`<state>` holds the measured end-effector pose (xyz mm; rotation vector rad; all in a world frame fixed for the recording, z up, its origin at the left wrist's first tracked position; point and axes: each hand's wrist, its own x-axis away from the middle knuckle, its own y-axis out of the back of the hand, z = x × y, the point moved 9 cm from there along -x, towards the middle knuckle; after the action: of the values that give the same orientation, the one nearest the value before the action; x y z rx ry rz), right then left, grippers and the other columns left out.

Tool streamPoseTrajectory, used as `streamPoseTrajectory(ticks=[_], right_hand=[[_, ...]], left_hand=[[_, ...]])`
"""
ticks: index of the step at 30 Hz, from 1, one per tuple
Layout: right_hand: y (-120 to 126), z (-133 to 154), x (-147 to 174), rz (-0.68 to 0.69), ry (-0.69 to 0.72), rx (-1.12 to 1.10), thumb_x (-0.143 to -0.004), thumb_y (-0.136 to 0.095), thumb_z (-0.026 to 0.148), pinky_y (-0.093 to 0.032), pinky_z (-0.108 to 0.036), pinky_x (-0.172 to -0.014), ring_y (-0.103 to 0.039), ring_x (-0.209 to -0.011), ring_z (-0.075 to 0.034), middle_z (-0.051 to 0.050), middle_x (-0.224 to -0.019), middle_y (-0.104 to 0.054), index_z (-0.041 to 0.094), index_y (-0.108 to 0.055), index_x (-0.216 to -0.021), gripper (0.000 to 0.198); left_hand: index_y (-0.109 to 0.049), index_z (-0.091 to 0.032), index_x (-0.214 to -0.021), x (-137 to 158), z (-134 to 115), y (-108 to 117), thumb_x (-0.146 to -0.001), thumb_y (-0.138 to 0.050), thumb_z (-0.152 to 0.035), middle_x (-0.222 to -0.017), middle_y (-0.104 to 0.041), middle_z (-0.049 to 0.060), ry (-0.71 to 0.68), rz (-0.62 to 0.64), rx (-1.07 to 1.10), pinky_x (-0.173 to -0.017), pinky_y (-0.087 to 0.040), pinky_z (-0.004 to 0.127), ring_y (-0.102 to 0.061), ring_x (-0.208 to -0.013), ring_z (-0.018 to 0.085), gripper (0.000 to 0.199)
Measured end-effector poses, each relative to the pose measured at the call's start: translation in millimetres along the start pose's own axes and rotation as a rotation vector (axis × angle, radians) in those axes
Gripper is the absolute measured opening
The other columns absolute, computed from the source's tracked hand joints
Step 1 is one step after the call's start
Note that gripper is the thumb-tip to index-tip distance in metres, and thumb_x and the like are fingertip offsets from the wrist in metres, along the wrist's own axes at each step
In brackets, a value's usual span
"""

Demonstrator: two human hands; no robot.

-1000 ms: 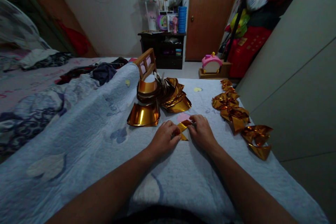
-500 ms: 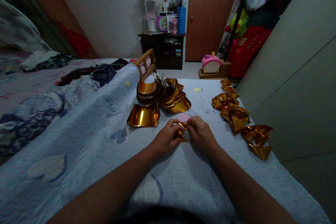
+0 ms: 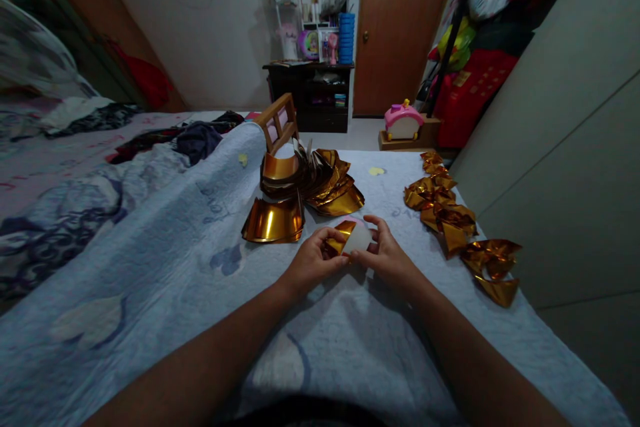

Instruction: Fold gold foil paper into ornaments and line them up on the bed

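Note:
Low over the bed, a sheet of gold foil paper (image 3: 357,240) is between my two hands, its pale back turned up on the right and a gold fold showing on the left. My left hand (image 3: 316,255) pinches the folded gold side between thumb and fingers. On the pale side, my right hand (image 3: 384,252) has its thumb at the lower edge and its fingers curled round the far edge. Just beyond my left hand lies a stack of curved gold foil sheets (image 3: 274,220), with a bigger fanned pile (image 3: 330,183) behind it.
Several folded gold foil pieces (image 3: 445,213) lie in a line along the bed's right edge. A light blue quilt (image 3: 200,320) covers the bed. A small wooden rail (image 3: 277,123) stands behind the foil pile; a pale cabinet (image 3: 565,180) rises on the right.
The foil sheet has turned in my hands, so its pale back now shows. My right hand has shifted from a close pinch near my left fingers to the sheet's right side.

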<state>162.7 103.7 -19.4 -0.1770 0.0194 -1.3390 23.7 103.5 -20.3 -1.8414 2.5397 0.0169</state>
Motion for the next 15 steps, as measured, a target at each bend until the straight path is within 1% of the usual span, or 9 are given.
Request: streamPoseTrajectory(ticks=[3,6,9,11,13,15], right_hand=[[-8,0,1,0.047,-0.022,-0.059,-0.064,-0.081,0.025,-0.054,-0.028,-0.066,-0.067,-0.080,-0.018,-0.002,-0.104,-0.063,0.029,-0.040,-0.123,0.072],[-10,0,1,0.063,-0.018,-0.041,-0.065,-0.079,0.023,-0.052,-0.026,-0.065,-0.065,-0.076,-0.015,-0.001,-0.101,-0.064,0.026,-0.047,-0.116,0.060],[-5,1,2,0.069,-0.023,0.038,-0.066,-0.077,0.023,-0.049,-0.024,-0.060,-0.062,-0.072,-0.013,-0.004,-0.108,-0.064,0.023,-0.055,-0.111,0.050],[-2,2,3,0.089,-0.042,0.135,-0.066,-0.077,0.023,-0.046,-0.024,-0.057,-0.059,-0.069,-0.012,-0.006,-0.110,-0.066,0.022,-0.059,-0.110,0.047],[-1,2,5,0.136,-0.064,0.196,-0.067,-0.077,0.024,-0.045,-0.024,-0.058,-0.059,-0.070,-0.013,-0.006,-0.107,-0.068,0.020,-0.062,-0.111,0.046],[-2,2,6,0.172,-0.086,0.225,-0.069,-0.077,0.026,-0.045,-0.025,-0.059,-0.060,-0.071,-0.014,-0.006,-0.102,-0.069,0.019,-0.063,-0.113,0.046]], left_hand=[[-0.057,-0.019,-0.099,1,3,-1,-0.071,-0.084,-0.035,-0.100,-0.063,0.003,0.031,-0.002,0.022,-0.071,-0.051,0.027,-0.063,-0.081,0.015,0.043],[-0.059,-0.018,-0.100,3,-1,-1,-0.073,-0.082,-0.034,-0.103,-0.059,0.003,0.013,-0.004,-0.077,-0.072,-0.051,0.026,-0.062,-0.084,0.015,0.039],[-0.063,-0.019,-0.100,7,-10,-1,-0.074,-0.083,-0.030,-0.108,-0.054,0.004,-0.050,-0.019,-0.235,-0.076,-0.051,0.027,-0.061,-0.092,0.016,0.035],[-0.063,-0.020,-0.102,10,-15,-2,-0.073,-0.084,-0.031,-0.113,-0.051,0.004,-0.094,-0.020,-0.312,-0.079,-0.052,0.028,-0.060,-0.097,0.018,0.037],[-0.063,-0.021,-0.106,12,-19,-4,-0.075,-0.083,-0.033,-0.118,-0.051,0.005,-0.119,-0.012,-0.351,-0.080,-0.052,0.029,-0.060,-0.099,0.019,0.039],[-0.062,-0.021,-0.107,14,-22,-6,-0.082,-0.077,-0.035,-0.116,-0.054,0.006,-0.124,-0.001,-0.404,-0.082,-0.051,0.031,-0.060,-0.098,0.019,0.033]])
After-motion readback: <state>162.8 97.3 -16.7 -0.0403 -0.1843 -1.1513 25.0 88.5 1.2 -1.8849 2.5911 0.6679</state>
